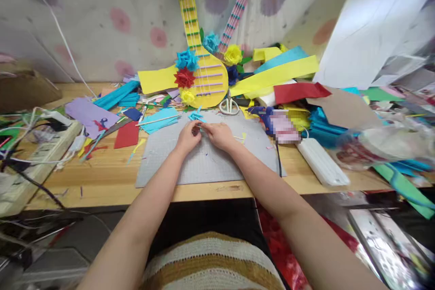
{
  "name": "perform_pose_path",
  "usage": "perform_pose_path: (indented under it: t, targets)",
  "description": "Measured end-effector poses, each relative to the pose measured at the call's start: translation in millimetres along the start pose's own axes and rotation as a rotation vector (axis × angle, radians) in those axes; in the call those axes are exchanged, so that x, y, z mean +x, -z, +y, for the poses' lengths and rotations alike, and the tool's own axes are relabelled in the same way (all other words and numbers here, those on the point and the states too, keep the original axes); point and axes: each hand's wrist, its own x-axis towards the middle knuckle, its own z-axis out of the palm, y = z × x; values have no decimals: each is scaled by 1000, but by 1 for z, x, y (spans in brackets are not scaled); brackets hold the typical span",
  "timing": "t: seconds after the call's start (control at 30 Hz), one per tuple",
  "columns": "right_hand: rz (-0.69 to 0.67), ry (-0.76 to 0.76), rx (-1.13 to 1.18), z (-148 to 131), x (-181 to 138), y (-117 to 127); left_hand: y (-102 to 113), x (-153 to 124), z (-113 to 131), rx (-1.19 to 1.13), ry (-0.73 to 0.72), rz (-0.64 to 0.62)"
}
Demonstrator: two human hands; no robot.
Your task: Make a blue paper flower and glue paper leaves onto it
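My left hand (189, 137) and my right hand (220, 135) meet fingertip to fingertip over a grey cutting mat (210, 170). Both have their fingers closed in a pinch on a small piece of blue crepe paper (196, 115), which sticks out just beyond the fingertips; the gripped part is mostly hidden. To the left on the mat's edge lie light-blue paper strips (161, 120) with a thin white stick (156, 120) across them. A pair of scissors (229, 107) rests behind my hands, near a yellow paper guitar (212, 77) decorated with crepe-paper flowers.
A blue glue gun (265, 115) lies right of the mat, beside a white oblong case (322, 161). Yellow crepe strips (275, 76) and red paper (301, 93) are heaped behind. A power strip (44, 154) with tangled cables occupies the left. A pink paper guitar (234, 18) leans on the wall.
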Motion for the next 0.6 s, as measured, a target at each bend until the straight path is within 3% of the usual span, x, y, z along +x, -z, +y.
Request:
perform_pose_path:
  t: [0.17, 0.6]
  targets:
    - [-27, 54, 0, 7, -4, 2, 6, -2, -3, 94, -11, -28]
    - [111, 115, 3, 9, -3, 0, 12, -4, 1, 219, -154, -37]
